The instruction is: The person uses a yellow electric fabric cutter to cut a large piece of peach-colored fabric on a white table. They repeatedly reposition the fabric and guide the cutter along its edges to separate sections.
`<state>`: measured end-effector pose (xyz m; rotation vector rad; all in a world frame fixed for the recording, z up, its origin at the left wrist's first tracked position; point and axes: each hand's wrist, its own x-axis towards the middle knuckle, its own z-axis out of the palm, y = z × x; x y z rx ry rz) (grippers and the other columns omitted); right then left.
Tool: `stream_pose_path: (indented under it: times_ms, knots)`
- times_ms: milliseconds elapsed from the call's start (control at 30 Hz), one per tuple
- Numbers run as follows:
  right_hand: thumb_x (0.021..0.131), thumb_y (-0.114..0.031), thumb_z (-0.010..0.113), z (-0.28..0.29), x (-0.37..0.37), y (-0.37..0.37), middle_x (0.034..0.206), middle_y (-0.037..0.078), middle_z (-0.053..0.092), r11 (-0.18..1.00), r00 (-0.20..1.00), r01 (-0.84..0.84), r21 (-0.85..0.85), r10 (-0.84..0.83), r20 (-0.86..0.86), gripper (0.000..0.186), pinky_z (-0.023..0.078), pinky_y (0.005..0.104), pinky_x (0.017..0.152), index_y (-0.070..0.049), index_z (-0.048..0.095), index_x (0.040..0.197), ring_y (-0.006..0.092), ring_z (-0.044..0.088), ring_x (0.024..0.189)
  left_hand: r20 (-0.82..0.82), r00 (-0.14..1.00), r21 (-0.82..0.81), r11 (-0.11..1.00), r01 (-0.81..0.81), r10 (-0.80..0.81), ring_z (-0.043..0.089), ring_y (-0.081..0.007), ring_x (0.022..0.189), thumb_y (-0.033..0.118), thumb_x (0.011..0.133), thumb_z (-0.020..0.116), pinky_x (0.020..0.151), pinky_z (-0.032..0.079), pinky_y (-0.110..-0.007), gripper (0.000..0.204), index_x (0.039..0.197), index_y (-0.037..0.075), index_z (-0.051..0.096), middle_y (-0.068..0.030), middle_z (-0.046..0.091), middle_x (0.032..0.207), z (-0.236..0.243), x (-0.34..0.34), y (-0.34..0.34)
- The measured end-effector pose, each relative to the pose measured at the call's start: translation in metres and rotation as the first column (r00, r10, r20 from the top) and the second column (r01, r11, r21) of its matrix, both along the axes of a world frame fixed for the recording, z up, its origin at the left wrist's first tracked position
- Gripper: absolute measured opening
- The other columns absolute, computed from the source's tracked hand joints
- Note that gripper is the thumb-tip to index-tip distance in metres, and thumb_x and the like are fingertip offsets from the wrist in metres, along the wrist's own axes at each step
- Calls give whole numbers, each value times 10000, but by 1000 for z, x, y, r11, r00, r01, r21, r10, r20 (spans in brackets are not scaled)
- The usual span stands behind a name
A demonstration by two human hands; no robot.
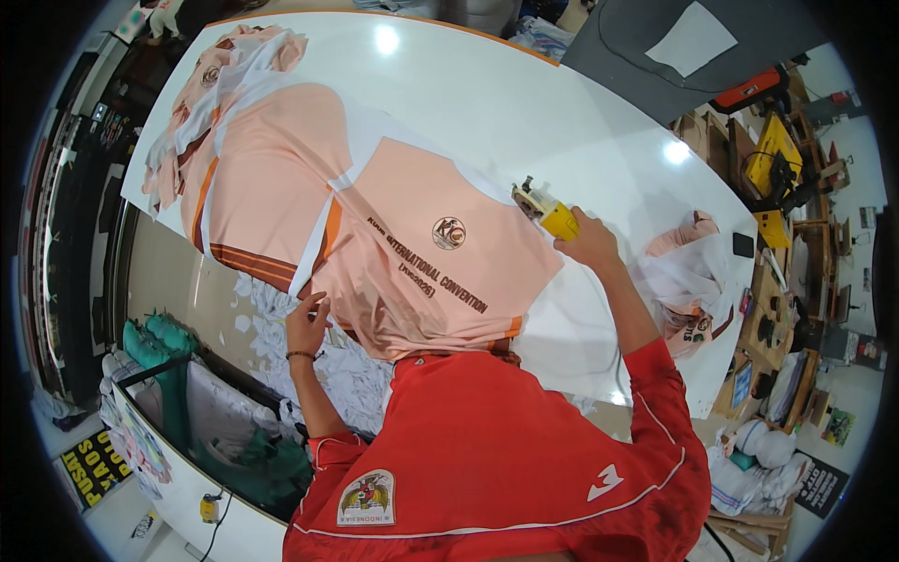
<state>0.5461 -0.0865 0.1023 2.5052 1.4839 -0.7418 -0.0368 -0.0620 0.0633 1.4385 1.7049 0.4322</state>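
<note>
My right hand (588, 242) grips a yellow electric cloth cutter (554, 217), its metal head resting at the upper right edge of a peach fabric panel (468, 244) with printed lettering and a round emblem. At the lower left of that panel my left hand (305, 326) has curled fingers on the fabric's edge by a white strip. More peach panels (262, 169) with orange and brown bands lie to the left, over white sheets, with a crumpled peach and white bundle (225, 66) beyond them.
The white table (487, 94) carries another fabric bundle (679, 272) and a black phone (744, 245) at right. A grey board (637, 47) is top right. Below left are white scraps (262, 356) and a bin (215, 421) with green cloth. Another person's legs (440, 11) show beyond the table.
</note>
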Motion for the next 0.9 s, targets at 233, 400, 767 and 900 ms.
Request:
stream_pose_path:
  times_ms: [233, 400, 767, 900]
  knots:
    - [745, -464, 772, 2, 9, 37, 1158, 200, 711, 992, 992, -126, 21, 126, 23, 738, 596, 500, 898, -188, 563, 1397, 380, 726, 1093, -22, 990, -151, 979, -138, 137, 752, -178, 620, 314, 1049, 691, 550, 547, -306, 354, 1168, -11, 767, -124, 783, 873, -26, -42, -15]
    - [754, -429, 779, 21, 34, 40, 1082, 188, 733, 965, 964, -261, -19, 262, 41, 625, 599, 506, 875, -191, 582, 1298, 392, 736, 1026, -215, 965, -252, 946, -202, 149, 774, -220, 639, 318, 1042, 680, 537, 573, -350, 355, 1187, 6, 768, -128, 799, 916, -82, -119, -77]
    - [758, -411, 789, 19, 47, 44, 1075, 182, 740, 941, 940, -338, -37, 339, 39, 597, 596, 511, 880, -201, 593, 1282, 398, 732, 1034, -105, 957, -724, 639, -260, 270, 798, -291, 820, 504, 1033, 671, 619, 573, -396, 597, 1462, 97, 587, -180, 763, 1160, -169, -121, -164]
    - [749, -426, 792, 15, 41, 47, 1079, 192, 747, 941, 939, -338, -24, 338, 57, 645, 603, 505, 878, -206, 592, 1321, 401, 740, 1019, -43, 949, -736, 633, -240, 311, 800, -304, 827, 494, 1036, 668, 650, 567, -412, 619, 1498, 96, 563, -188, 765, 1169, -173, -100, -162]
